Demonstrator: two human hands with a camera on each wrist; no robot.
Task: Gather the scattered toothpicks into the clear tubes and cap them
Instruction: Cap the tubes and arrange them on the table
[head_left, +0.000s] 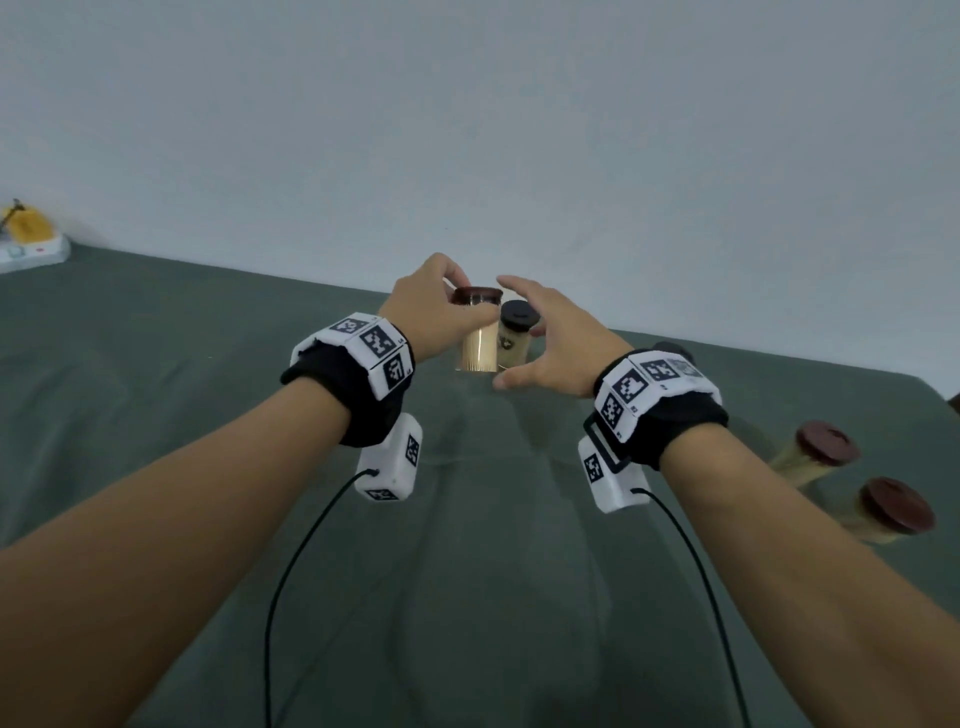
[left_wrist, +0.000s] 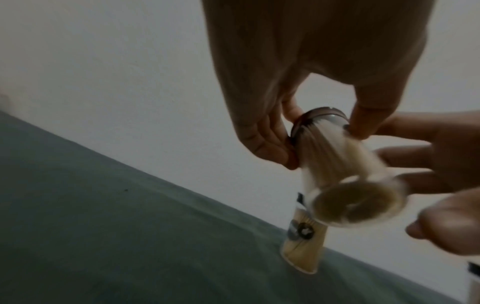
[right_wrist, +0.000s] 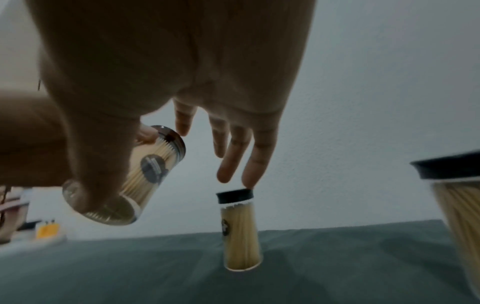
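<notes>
Left hand (left_wrist: 298, 67) lifts tube (left_wrist: 345, 170) clear.

Dark-green tabletop (head_left: 208, 415), brown-capped tube (head_left: 478, 332), black-capped tube (head_left: 515, 338), pale toothpicks (right_wrist: 241, 236), black-and-white checked wristbands (head_left: 363, 353)

Showing clear, glossy plastic in the held tube (head_left: 479, 338), packed with pale, matt wooden toothpicks (right_wrist: 145, 174). Carrying a smooth brown cap (left_wrist: 315, 119) of plastic look. Standing beside it, a second clear tube (right_wrist: 240, 232) under a matt black cap (right_wrist: 235, 195). Lying beneath, a dull grey-green cloth (head_left: 208, 389), soft and faintly creased. Rising behind, a matt, pale painted wall (head_left: 467, 130), slightly grainy.
</notes>
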